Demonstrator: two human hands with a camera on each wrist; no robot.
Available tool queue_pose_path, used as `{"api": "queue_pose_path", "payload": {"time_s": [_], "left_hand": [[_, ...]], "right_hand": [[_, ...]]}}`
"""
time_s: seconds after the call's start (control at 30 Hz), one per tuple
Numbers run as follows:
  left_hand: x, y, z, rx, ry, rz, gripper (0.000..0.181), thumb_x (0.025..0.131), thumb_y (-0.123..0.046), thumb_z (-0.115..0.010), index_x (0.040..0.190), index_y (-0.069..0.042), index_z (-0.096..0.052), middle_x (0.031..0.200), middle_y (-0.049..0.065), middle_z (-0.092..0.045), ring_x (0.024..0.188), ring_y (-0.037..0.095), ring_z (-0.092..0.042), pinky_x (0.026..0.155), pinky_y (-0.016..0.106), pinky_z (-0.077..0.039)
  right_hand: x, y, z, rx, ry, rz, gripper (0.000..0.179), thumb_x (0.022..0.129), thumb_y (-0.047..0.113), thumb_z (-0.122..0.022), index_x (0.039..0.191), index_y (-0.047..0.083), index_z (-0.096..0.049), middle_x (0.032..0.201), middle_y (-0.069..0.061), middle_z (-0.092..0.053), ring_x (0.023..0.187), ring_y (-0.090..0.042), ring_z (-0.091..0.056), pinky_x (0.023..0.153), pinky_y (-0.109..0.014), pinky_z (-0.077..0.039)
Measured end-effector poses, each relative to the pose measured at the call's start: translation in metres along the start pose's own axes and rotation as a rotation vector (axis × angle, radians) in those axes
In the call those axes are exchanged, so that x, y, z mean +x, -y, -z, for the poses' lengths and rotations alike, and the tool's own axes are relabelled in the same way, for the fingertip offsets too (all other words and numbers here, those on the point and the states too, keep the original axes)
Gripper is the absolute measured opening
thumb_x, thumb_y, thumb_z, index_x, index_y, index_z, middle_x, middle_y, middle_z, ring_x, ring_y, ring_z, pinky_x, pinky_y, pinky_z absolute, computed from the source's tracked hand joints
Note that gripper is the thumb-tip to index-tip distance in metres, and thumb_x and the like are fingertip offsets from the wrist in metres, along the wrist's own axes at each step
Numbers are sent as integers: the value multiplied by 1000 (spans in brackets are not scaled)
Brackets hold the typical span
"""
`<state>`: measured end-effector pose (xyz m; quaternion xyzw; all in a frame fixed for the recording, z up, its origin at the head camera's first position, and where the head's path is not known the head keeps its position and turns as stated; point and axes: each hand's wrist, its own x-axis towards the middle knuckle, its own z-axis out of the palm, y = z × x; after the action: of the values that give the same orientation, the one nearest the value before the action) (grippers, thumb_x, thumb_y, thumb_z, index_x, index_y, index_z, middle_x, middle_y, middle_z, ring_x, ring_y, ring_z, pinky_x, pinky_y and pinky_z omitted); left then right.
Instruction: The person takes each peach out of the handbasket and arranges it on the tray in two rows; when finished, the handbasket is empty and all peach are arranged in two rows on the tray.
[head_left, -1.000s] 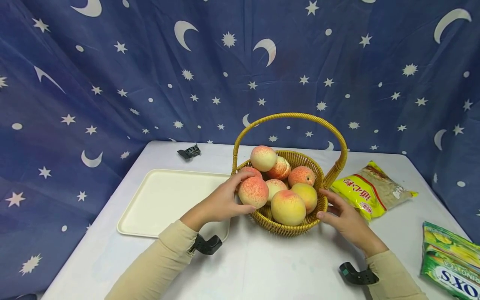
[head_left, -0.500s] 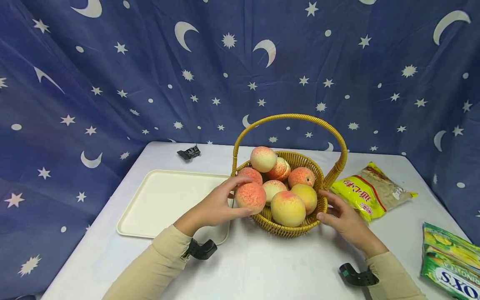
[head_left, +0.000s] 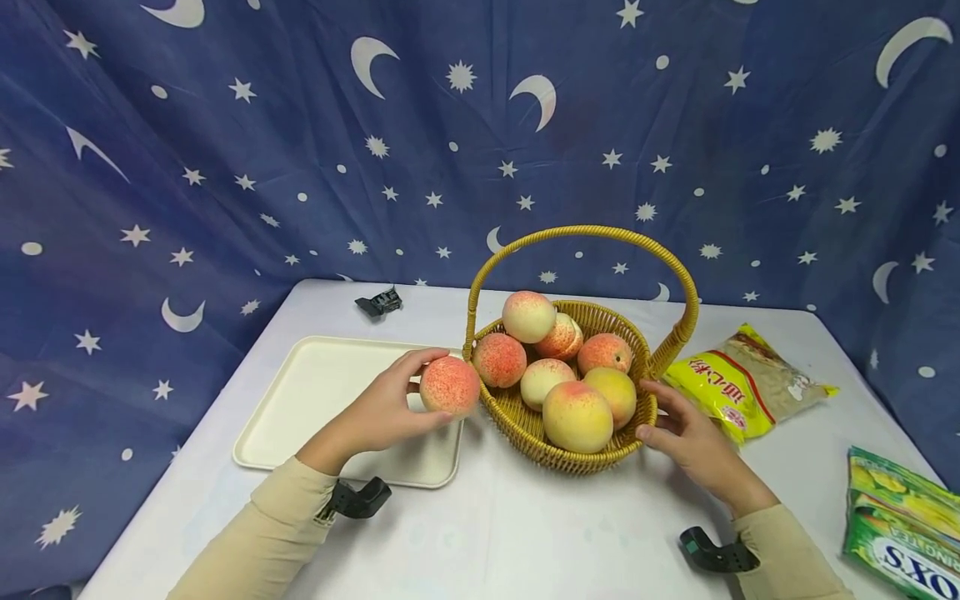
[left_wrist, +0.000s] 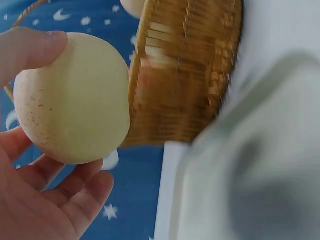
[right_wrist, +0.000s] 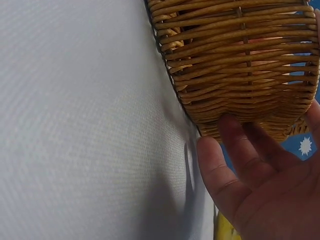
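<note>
My left hand (head_left: 378, 412) holds a peach (head_left: 450, 387) with a red-speckled top, thumb on one side and fingers on the other. It is over the right end of the cream tray (head_left: 300, 417), just left of the basket. In the left wrist view the pale underside of this peach (left_wrist: 80, 105) shows between thumb and fingers. My right hand (head_left: 693, 446) grips the right side of the woven basket (head_left: 573, 462), thumb and forefinger at its rim. The right wrist view shows its other fingers (right_wrist: 240, 145) against the lower basket wall. Several peaches (head_left: 576, 417) lie in the basket.
A tall arched handle (head_left: 585, 230) rises over the basket. Right of it lies a yellow food bag (head_left: 735, 383), and a green packet (head_left: 903, 525) is at the table's right edge. A small black object (head_left: 379, 302) sits behind the tray. A blue curtain (head_left: 420, 125) hangs behind the table.
My left hand has lifted the peach out of the basket and carried it left to above the tray. A red peach behind it is now fully visible. The right hand and basket stay put.
</note>
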<state>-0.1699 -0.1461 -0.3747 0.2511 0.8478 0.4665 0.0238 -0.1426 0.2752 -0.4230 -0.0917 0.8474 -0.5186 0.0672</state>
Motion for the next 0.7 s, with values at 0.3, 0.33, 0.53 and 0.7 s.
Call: {"api": "queue_pose_path", "payload": {"time_s": [0.3,0.33,0.53,0.7], "left_hand": [[2,28,17,80,-33,152,79,79,-24,-86,146,-7,-48,142,15,-53,118,33,-56,96,52,-47],[3,31,18,68,-29,170,79,79,-22,-86,146,-7,-47,142,16,-50,116,35,-57,96,51,-48],[17,46,18,23,-21,241,80,80,-13,-83,149,-3,-42,143,25,-40,121,41,-54,97,45,-51],[30,53,16,63,-10,270,81,80,-12,-81,151,-4,-41,143,25,-41,127,43,-50,99,51,-48]], "right_hand": [[0,1,0,0,4,3,69,98,15,-66,156,3,-29,151,-34,-30,123,-48,-49,86,-19,-48],[0,1,0,2,4,5,69,98,15,-65,156,2,-28,151,-34,-30,123,-48,-49,86,-19,-48],[0,-1,-1,14,2,13,69,98,13,-65,155,1,-28,150,-35,-32,122,-47,-50,85,-19,-49],[0,-1,-2,36,3,21,68,99,12,-64,155,1,-28,150,-36,-30,124,-51,-48,86,-18,-49]]}}
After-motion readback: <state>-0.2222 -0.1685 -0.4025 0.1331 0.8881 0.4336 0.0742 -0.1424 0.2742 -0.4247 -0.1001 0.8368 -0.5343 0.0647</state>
